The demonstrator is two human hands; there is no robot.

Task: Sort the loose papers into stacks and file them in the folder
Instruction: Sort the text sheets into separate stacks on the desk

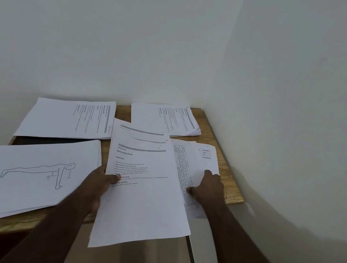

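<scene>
the fanned text sheets (pixel 139 188) are pinched by the left hand (pixel 98 185); the table pile (pixel 198 167) is pressed flat-fingered by the right hand (pixel 209 188); edges are best squared before stacking

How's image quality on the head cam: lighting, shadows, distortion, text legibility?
Head view: dim, flat, bluish light, no glare; soft shadow of the arm on the right wall; wide-angle bending curves the wall corner and table edges; headings on the sheets held by the left hand are readable, body text and far stacks too soft.
</scene>
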